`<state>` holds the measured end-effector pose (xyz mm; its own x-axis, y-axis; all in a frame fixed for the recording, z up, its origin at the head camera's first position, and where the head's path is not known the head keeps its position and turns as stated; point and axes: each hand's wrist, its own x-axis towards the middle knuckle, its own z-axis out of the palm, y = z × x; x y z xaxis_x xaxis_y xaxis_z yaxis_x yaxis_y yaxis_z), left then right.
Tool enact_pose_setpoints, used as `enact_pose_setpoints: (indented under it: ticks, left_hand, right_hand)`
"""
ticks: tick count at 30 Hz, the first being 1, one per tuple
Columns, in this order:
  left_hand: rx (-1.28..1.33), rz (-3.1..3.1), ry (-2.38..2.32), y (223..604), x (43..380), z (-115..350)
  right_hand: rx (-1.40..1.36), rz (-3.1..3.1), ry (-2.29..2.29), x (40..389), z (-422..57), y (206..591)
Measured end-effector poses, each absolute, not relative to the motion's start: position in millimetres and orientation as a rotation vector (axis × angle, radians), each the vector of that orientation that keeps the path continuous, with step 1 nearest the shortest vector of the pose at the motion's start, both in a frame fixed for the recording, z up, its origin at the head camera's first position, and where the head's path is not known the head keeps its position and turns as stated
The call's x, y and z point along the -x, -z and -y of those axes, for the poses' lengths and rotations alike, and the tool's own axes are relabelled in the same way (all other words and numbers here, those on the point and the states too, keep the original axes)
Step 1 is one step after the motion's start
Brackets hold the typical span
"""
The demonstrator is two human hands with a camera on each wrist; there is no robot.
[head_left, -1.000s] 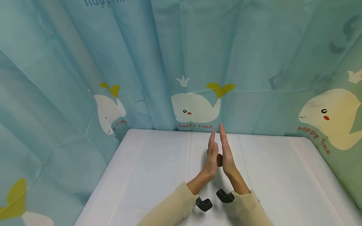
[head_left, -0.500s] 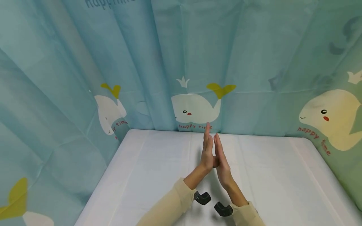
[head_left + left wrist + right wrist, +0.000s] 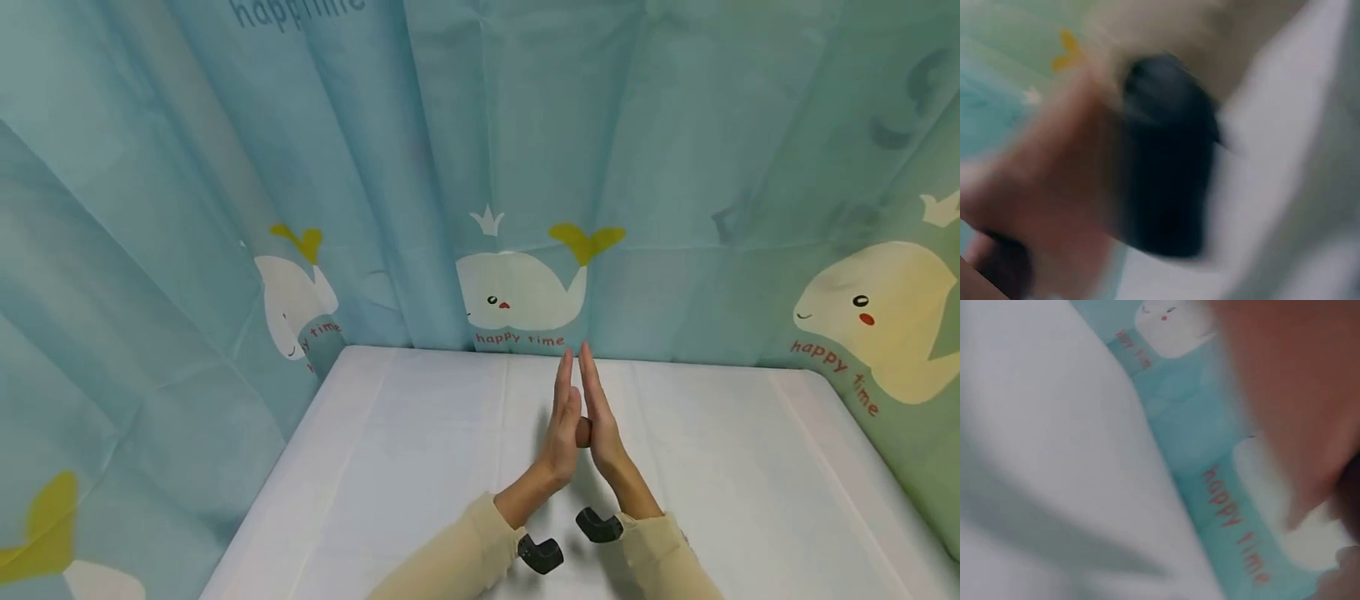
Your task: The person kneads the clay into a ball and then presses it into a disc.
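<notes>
Between my two palms sits a small brown rounded lump (image 3: 583,432), its edge showing near the heels of the hands in the head view. My left hand (image 3: 560,437) presses it from the left with straight fingers. From the other side my right hand (image 3: 602,425) presses too, its fingers straight and pointing up and away. The fingertips of both hands lean close together. In the left wrist view the dark lump (image 3: 1007,269) shows at the lower left, blurred. Only a dark piece of the lump (image 3: 1350,497) appears at the right wrist view's edge.
Both hands are over a white table (image 3: 420,450). A blue-green curtain (image 3: 675,167) with printed whales hangs behind it and along its sides. Black curved camera mounts (image 3: 540,554) stick out from both beige sleeves (image 3: 468,550).
The hands have slid back and forth against each other with the lump between them. Half a second ago the left hand was farther forward; now the right fingertips reach slightly farther.
</notes>
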<state>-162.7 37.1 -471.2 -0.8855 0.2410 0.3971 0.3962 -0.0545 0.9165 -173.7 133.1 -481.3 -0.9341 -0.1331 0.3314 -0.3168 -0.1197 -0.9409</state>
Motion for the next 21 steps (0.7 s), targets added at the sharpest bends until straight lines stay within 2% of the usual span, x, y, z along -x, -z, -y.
enact_pose_setpoints:
  ticks: [6, 12, 21]
  left_hand:
    - [0.744, 1.925, 2.182, 457.8, 174.7, -33.1]
    - [0.724, 2.089, 2.037, 460.4, 184.1, -29.8]
    - [0.754, 2.074, 2.238, 479.9, 160.9, -37.6]
  right_hand:
    - [-0.632, 1.853, -2.341, 160.4, -120.8, 496.9]
    - [-0.732, 1.753, -2.287, 149.1, -115.6, 483.6]
    - [-0.602, 1.849, -2.224, 164.4, -135.7, 471.5]
